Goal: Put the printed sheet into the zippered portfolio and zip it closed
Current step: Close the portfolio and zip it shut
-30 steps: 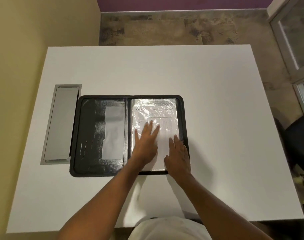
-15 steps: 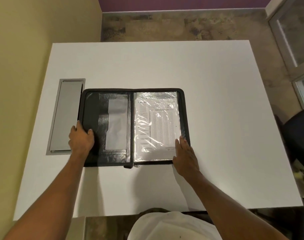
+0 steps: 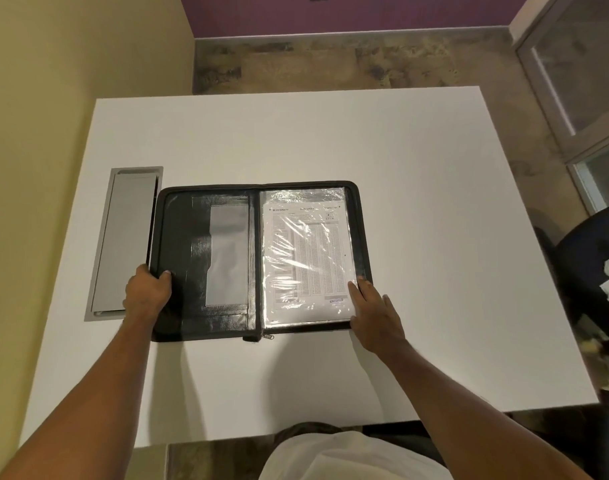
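— Portfolio grip?
— Left hand curls over its outer left edge, thumb on top; right hand lies flat on the near right corner, holding nothing.
— And the printed sheet?
— Sleeved in the right half. Fold the left half over squarely, edges matched.

Bare forearms and a white shirt.

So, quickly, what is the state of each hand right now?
Left hand: grips the left edge of the portfolio.
Right hand: open, fingers flat on the portfolio's near right corner.
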A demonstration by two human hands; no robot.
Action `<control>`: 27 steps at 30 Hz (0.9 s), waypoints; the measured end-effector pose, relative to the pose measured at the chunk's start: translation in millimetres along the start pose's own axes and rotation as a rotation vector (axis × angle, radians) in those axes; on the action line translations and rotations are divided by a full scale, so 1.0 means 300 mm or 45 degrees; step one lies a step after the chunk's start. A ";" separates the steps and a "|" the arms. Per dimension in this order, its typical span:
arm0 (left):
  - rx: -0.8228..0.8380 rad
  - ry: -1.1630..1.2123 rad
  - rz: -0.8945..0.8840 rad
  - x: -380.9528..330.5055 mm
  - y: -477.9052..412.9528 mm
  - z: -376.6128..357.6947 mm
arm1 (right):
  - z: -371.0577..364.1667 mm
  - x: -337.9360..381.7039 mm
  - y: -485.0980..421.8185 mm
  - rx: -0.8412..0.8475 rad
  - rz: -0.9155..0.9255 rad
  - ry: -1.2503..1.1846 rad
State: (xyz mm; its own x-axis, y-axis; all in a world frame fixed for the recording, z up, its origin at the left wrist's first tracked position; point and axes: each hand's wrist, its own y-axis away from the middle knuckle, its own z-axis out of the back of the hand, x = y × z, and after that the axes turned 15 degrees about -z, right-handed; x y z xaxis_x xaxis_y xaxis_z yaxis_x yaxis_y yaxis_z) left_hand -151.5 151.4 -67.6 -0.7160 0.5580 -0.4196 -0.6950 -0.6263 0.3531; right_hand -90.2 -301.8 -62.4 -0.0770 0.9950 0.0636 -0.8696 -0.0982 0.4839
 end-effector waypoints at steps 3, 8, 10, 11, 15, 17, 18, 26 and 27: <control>0.020 0.090 0.002 -0.005 0.000 0.012 | -0.004 -0.012 0.004 0.005 0.009 -0.014; -0.020 0.087 0.008 -0.012 -0.014 0.065 | -0.017 -0.042 0.000 0.005 0.003 -0.015; -0.008 0.066 -0.049 -0.017 -0.013 0.099 | -0.018 -0.060 -0.002 0.004 -0.001 -0.025; -0.009 0.051 -0.082 -0.024 -0.008 0.116 | -0.018 -0.073 -0.005 0.004 0.004 -0.017; -0.080 0.023 -0.208 -0.101 0.040 0.173 | -0.015 -0.130 -0.015 0.001 0.029 0.062; -0.102 0.109 -0.291 -0.148 0.072 0.191 | -0.012 -0.156 -0.010 -0.003 0.026 0.082; -0.115 0.165 -0.327 -0.175 0.094 0.200 | -0.012 -0.168 -0.006 -0.005 0.026 0.085; -0.105 0.364 -0.579 -0.457 0.270 0.190 | 0.005 -0.262 0.021 -0.028 0.072 0.075; -0.095 0.377 -0.626 -0.499 0.292 0.182 | 0.024 -0.255 0.023 -0.070 0.093 0.066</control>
State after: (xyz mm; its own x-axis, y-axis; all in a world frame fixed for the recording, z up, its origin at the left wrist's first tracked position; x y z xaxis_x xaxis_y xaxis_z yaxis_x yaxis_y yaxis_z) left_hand -108.9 42.7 71.6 -0.2538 0.6238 -0.7392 -0.9272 -0.3745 0.0023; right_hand -87.0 -378.9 -57.7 -0.1650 0.9850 0.0512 -0.8860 -0.1708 0.4311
